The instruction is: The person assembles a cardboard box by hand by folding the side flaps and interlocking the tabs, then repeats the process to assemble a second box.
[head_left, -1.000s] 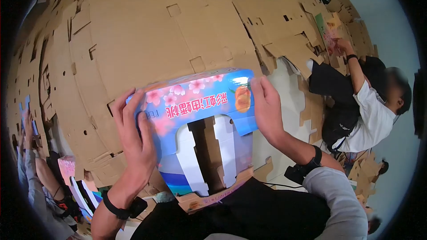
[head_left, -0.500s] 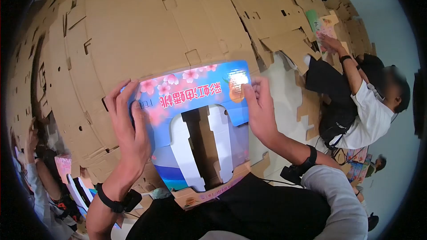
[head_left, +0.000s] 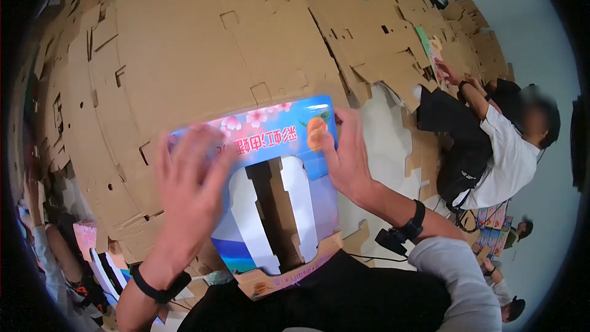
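Note:
A printed carton (head_left: pixel 270 138) with pink blossoms, an orange fruit and red characters rests near my lap, its blue and pink flap at the top. White inner flaps stand either side of a long opening that shows brown cardboard inside. My right hand (head_left: pixel 347 157) grips the carton's right upper corner, thumb on the printed front. Over the left part of the printed flap is my left hand (head_left: pixel 193 178), blurred by motion, its fingers apart; whether it touches the flap is unclear.
Flattened brown cardboard sheets (head_left: pixel 178 37) with cut slots spread ahead. A person in a white shirt (head_left: pixel 507 157) sits at the right, hands at a colourful piece. Another person's arm (head_left: pixel 64 255) is at the far left, beside a pink carton (head_left: pixel 86 237). More printed boxes (head_left: pixel 491 227) lie at lower right.
My left hand has come off the carton's left edge and moved inward over the front, its fingers spreading. The carton's upper part and my right hand have shifted slightly left and down.

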The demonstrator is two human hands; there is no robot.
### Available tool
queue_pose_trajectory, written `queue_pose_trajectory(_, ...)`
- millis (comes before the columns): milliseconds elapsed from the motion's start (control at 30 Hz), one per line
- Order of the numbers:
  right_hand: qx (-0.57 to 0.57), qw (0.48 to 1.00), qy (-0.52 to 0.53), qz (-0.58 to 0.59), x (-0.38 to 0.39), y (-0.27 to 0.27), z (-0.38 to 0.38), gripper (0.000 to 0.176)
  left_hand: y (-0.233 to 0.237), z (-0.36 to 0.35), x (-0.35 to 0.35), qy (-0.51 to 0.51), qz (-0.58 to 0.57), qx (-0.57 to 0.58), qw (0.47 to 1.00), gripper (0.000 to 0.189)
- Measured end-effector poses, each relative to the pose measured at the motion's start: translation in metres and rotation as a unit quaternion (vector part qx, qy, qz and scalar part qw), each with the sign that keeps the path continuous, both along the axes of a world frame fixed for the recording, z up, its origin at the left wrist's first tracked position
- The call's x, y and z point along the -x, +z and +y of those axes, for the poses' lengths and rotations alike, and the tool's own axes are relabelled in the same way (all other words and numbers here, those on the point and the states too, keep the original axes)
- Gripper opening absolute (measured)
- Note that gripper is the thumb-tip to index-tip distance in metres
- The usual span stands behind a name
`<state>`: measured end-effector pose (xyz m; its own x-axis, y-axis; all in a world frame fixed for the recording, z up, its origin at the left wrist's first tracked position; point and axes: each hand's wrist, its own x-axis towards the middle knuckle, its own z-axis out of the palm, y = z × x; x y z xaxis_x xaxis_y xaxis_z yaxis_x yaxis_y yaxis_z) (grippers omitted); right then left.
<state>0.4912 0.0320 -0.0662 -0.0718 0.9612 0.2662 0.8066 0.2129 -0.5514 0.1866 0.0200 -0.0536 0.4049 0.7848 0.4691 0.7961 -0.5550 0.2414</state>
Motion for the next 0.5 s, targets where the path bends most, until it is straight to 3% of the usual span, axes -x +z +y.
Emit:
queue_pose_trajectory(33,-0.072,0.995,0.009,-0.071,0.002,0.006,0.001,0.041,0.004,-0.005,-0.007,-0.047,0.016,0.002,0.999,0.031)
queue_pose_trajectory(133,-0.152,0.957,0.183,-0.166,-0.002,0.012,0.003,0.04,0.002,-0.027,-0.012,-0.201,0.093,0.021,0.975,0.023)
queue_pose_trajectory(233,-0.157,0.896,0.394,-0.131,0.028,0.022,-0.003,0.03,-0.004,-0.033,-0.016,-0.19,0.118,0.053,0.973,0.023)
queue_pose_trajectory(333,-0.172,0.835,0.511,-0.107,0.032,0.01,0.005,0.012,-0.001,-0.032,-0.023,-0.178,0.117,0.065,0.975,0.021)
queue_pose_trajectory(367,-0.206,0.827,0.515,-0.088,0.033,0.008,0.008,0.01,0.0,-0.029,-0.028,-0.177,0.102,0.043,0.978,0.017)
queue_pose_trajectory(500,-0.091,0.812,0.548,-0.179,0.038,0.016,0.014,0.022,0.001,-0.02,-0.027,-0.196,0.113,0.093,0.97,0.016)
